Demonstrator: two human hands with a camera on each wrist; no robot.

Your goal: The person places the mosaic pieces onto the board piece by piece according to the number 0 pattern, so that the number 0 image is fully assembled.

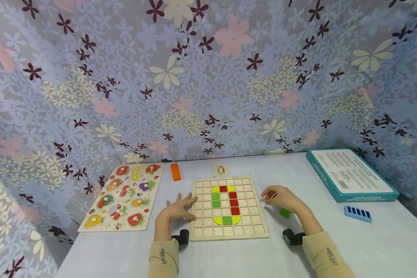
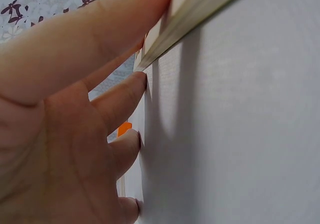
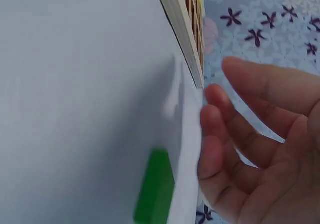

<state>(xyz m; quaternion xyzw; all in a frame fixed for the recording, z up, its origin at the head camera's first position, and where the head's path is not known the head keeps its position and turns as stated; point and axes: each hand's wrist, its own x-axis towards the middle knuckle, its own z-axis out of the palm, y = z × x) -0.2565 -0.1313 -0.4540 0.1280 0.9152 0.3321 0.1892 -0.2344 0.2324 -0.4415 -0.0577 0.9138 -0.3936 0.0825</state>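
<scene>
A wooden grid board [image 1: 244,230] lies flat, with red, green and yellow tiles [image 1: 216,196] set in it as a closed ring. My left hand [image 1: 176,209] is at the board's left edge, fingers spread. In the left wrist view its thumb [image 2: 95,38] touches the board's side and other fingertips rest on the table. Just off the board's right edge is my right hand [image 1: 280,197], fingers loosely bent. The right wrist view shows nothing between its fingers [image 3: 235,129]. Below that hand sits a green block [image 1: 285,213], partly hidden by it in the head view.
Behind the board lies a small pattern card [image 1: 221,170]. An orange block [image 1: 175,172] and a fruit puzzle board [image 1: 123,200] are to the left. On the right are a teal box [image 1: 351,173] and a blue piece with dark slots [image 1: 358,213]. A flowered cloth [image 1: 208,77] hangs behind.
</scene>
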